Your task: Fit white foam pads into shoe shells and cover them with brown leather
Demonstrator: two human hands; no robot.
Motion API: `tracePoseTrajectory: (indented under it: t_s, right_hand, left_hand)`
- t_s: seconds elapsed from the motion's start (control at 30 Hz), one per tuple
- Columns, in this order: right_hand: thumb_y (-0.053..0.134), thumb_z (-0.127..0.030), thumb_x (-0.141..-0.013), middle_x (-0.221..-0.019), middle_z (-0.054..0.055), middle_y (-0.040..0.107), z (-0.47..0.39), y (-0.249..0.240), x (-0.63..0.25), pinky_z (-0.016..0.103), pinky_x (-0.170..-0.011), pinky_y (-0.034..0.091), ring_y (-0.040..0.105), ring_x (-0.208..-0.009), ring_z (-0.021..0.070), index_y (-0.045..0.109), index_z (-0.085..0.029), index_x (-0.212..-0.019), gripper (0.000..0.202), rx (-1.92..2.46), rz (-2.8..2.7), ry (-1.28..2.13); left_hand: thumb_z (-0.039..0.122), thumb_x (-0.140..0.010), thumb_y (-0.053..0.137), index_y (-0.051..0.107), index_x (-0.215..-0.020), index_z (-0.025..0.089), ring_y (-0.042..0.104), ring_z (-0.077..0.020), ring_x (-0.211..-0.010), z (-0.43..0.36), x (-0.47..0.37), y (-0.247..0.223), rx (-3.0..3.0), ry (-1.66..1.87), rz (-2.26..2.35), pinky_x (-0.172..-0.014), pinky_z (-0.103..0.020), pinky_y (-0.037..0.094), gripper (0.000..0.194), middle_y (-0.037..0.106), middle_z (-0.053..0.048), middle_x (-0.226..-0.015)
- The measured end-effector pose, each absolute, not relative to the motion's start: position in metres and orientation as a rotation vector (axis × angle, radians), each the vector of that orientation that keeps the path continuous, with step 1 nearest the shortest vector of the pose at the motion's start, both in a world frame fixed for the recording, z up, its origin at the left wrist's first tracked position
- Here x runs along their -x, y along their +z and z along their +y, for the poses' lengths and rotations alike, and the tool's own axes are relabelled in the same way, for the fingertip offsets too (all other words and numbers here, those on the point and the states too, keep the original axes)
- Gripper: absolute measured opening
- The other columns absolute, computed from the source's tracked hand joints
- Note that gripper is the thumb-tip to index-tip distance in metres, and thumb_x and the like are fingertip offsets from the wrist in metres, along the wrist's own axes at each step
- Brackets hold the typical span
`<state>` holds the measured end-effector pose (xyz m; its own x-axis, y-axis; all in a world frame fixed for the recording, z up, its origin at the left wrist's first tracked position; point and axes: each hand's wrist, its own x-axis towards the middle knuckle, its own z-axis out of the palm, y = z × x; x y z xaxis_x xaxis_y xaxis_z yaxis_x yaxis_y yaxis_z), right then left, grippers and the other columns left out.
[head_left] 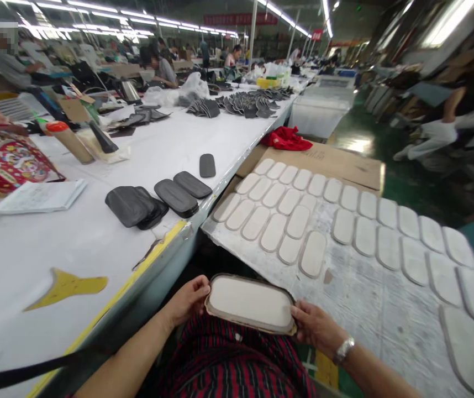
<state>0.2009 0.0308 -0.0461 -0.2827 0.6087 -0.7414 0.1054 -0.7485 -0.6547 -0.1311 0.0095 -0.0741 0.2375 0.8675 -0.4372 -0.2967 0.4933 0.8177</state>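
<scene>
Head view: left hand [189, 301] and right hand [314, 327] each pinch an end of a pale padded piece [250, 303], held flat over the lap. Likely the laying-out step; next calls for a free spot on the board [369, 309] among rows of pale pieces [303, 215]. Dark pieces [160, 202] lie on the worktop [54, 249], left.

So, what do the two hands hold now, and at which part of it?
One flat oblong pad, white face up. The left hand grips its left end and the right hand its right end, fingers at the rim.
</scene>
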Motion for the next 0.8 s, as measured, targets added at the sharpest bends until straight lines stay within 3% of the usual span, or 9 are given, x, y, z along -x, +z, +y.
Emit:
tracePoseTrajectory:
  t_s: [0.17, 0.23, 0.3, 0.4, 0.43, 0.53, 0.67, 0.8]
  right_hand:
    - [0.054, -0.056, -0.073, -0.049, -0.006, 0.047, 0.029, -0.039, -0.192, 0.021, -0.038, 0.034, 0.05, -0.039, 0.0126, 0.033, -0.02, -0.073, 0.042, 1.834, -1.293, 1.763]
    - [0.051, -0.051, -0.077, -0.054, -0.004, 0.05, 0.029, -0.038, -0.192, 0.023, -0.04, 0.037, 0.052, -0.043, 0.0132, 0.038, -0.02, -0.08, 0.034, 1.795, -1.559, 1.499]
    - [0.055, -0.043, -0.078, -0.08, 0.002, 0.058, 0.03, -0.038, -0.196, 0.028, -0.056, 0.047, 0.057, -0.063, 0.014, 0.042, -0.019, -0.103, 0.037, 1.683, -1.749, 1.277]
    - [0.054, -0.034, -0.079, -0.126, 0.009, 0.042, 0.035, -0.036, -0.203, 0.034, -0.086, 0.046, 0.051, -0.103, 0.0169, 0.031, -0.023, -0.13, 0.057, 1.478, -1.912, 1.28]
    - [0.051, -0.032, -0.081, -0.131, 0.008, 0.039, 0.038, -0.034, -0.204, 0.035, -0.092, 0.043, 0.047, -0.109, 0.0176, 0.032, -0.023, -0.131, 0.055, 1.42, -1.958, 1.321]
    - [0.045, -0.031, -0.083, -0.126, 0.009, 0.046, 0.046, -0.025, -0.206, 0.038, -0.098, 0.038, 0.046, -0.112, 0.0196, 0.039, -0.018, -0.13, 0.049, 1.323, -2.101, 1.363]
    - [0.039, -0.029, -0.087, -0.125, 0.007, 0.049, 0.051, -0.011, -0.205, 0.037, -0.1, 0.036, 0.046, -0.113, 0.0189, 0.041, -0.019, -0.13, 0.044, 1.267, -2.282, 1.295]
    - [0.041, -0.034, -0.087, -0.129, 0.011, 0.045, 0.045, 0.001, -0.202, 0.043, -0.1, 0.033, 0.043, -0.116, 0.0245, 0.037, -0.016, -0.134, 0.05, 1.151, -2.7, 0.901]
  left_hand:
    - [0.048, -0.079, 0.051, 0.035, -0.08, 0.02, 0.047, -0.0105, -0.047, 0.027, 0.154, -0.042, -1.186, 0.497, 1.307, -0.045, -0.024, 0.043, 0.032, 0.046, 0.007, -0.061]
    - [0.047, -0.078, 0.053, 0.042, -0.091, 0.019, 0.054, -0.015, -0.063, 0.034, 0.157, -0.027, -1.504, 0.418, 1.44, -0.059, -0.03, 0.048, 0.033, 0.052, 0.003, -0.073]
    - [0.045, -0.078, 0.055, 0.043, -0.112, 0.017, 0.054, -0.0205, -0.094, 0.041, 0.144, -0.013, -1.847, 0.475, 1.501, -0.085, -0.037, 0.044, 0.046, 0.056, -0.005, -0.101]
    - [0.043, -0.079, 0.055, 0.03, -0.132, 0.017, 0.035, -0.0225, -0.123, 0.051, 0.098, 0.0, -2.231, 0.549, 1.363, -0.104, -0.04, 0.026, 0.064, 0.041, -0.011, -0.132]
    - [0.041, -0.079, 0.056, 0.03, -0.133, 0.016, 0.035, -0.0224, -0.123, 0.055, 0.08, 0.002, -2.305, 0.503, 1.293, -0.104, -0.039, 0.026, 0.066, 0.041, -0.011, -0.133]
    - [0.031, -0.079, 0.057, 0.036, -0.131, 0.012, 0.048, -0.0215, -0.113, 0.067, 0.038, -0.001, -2.349, 0.279, 1.141, -0.097, -0.035, 0.037, 0.059, 0.051, -0.012, -0.126]
    - [0.026, -0.081, 0.053, 0.054, -0.116, 0.02, 0.055, -0.0189, -0.103, 0.072, 0.023, -0.006, -2.388, 0.204, 1.053, -0.089, -0.03, 0.042, 0.036, 0.061, -0.005, -0.113]
    - [0.025, -0.083, 0.05, 0.056, -0.111, 0.022, 0.058, -0.0185, -0.096, 0.06, 0.021, -0.004, -2.574, 0.147, 1.045, -0.079, -0.03, 0.043, 0.028, 0.062, -0.005, -0.108]
